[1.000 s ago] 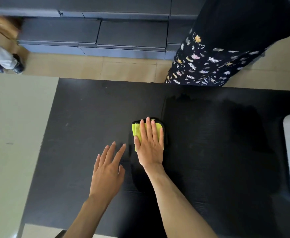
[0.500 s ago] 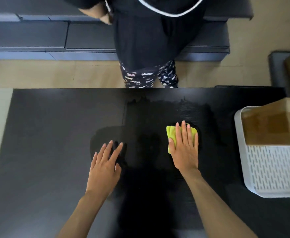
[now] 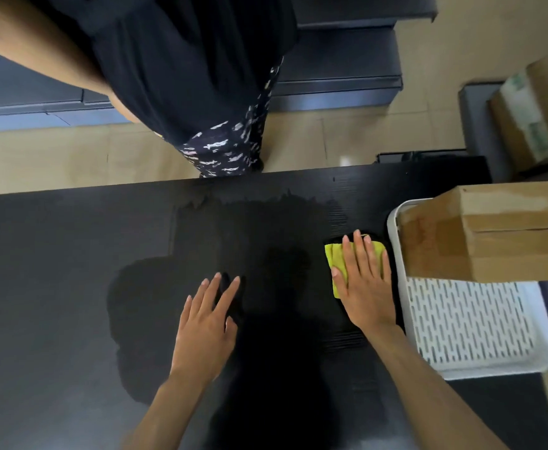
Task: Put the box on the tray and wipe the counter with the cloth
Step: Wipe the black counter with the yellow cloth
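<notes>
Right hand [image 3: 365, 280] flat, fingers straight, has swept cloth [image 3: 337, 258] rightward, now just beside tray [image 3: 396, 287]. Box [image 3: 493, 232] on tray. Left hand [image 3: 206, 323] flat, braced on counter [image 3: 55, 271]. Wiping near right edge.

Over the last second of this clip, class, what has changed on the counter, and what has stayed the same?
The right hand, pressing flat on the yellow cloth, has slid it rightward across the black counter until it lies close beside the white tray. Nothing was picked up or let go. The left hand stays flat on the counter, and the cardboard box remains on the tray.
</notes>
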`<act>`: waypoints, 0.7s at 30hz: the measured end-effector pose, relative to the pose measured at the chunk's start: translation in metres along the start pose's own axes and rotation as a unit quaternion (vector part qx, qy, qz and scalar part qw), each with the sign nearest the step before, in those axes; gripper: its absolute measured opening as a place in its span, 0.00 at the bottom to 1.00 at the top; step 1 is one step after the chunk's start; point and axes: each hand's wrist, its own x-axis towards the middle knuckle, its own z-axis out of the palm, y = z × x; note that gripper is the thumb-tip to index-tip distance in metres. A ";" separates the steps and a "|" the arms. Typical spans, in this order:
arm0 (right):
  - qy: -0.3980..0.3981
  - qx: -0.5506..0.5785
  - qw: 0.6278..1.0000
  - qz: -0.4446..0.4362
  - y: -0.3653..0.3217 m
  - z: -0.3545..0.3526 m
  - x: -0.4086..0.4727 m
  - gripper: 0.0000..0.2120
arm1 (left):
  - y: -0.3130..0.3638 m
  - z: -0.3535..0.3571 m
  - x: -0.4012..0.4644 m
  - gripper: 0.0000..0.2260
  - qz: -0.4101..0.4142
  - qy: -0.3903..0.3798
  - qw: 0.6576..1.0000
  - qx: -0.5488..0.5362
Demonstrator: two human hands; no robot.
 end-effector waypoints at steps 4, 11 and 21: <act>0.012 0.004 1.000 -0.007 0.002 -0.001 0.030 0.32 | 0.009 0.004 0.003 0.39 0.015 0.001 1.000 0.021; 0.018 0.015 0.999 -0.033 -0.014 -0.006 0.092 0.33 | 0.012 0.004 0.000 0.40 0.013 0.000 0.999 0.032; 0.030 0.027 0.998 -0.056 -0.088 0.000 0.106 0.32 | -0.022 -0.012 -0.019 0.40 -0.009 0.011 1.000 0.002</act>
